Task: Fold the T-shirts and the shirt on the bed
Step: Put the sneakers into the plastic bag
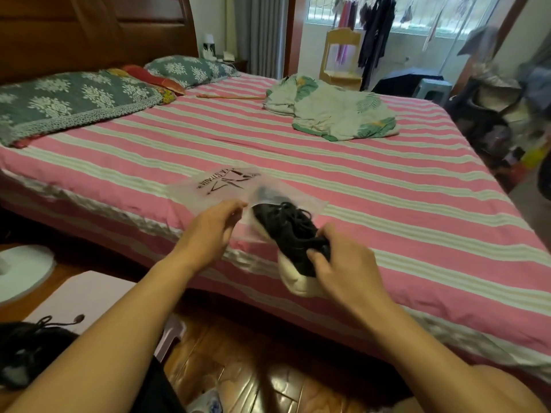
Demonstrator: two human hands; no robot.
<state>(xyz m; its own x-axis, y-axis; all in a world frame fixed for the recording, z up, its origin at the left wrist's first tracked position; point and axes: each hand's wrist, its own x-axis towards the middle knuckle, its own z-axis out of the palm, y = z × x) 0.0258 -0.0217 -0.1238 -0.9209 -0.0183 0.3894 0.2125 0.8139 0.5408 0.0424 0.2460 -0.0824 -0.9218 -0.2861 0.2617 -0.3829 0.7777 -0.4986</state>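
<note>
A black sneaker with a white sole is half inside a clear plastic bag with black print at the near edge of the bed. My right hand grips the sneaker at its heel end. My left hand pinches the open edge of the bag. A crumpled white garment with a green leaf pattern lies at the bed's far side, well away from both hands.
Two teal floral pillows and a red cushion lie by the wooden headboard. A thin wooden stick lies near the garment. Another black shoe and a white box sit at lower left on the floor.
</note>
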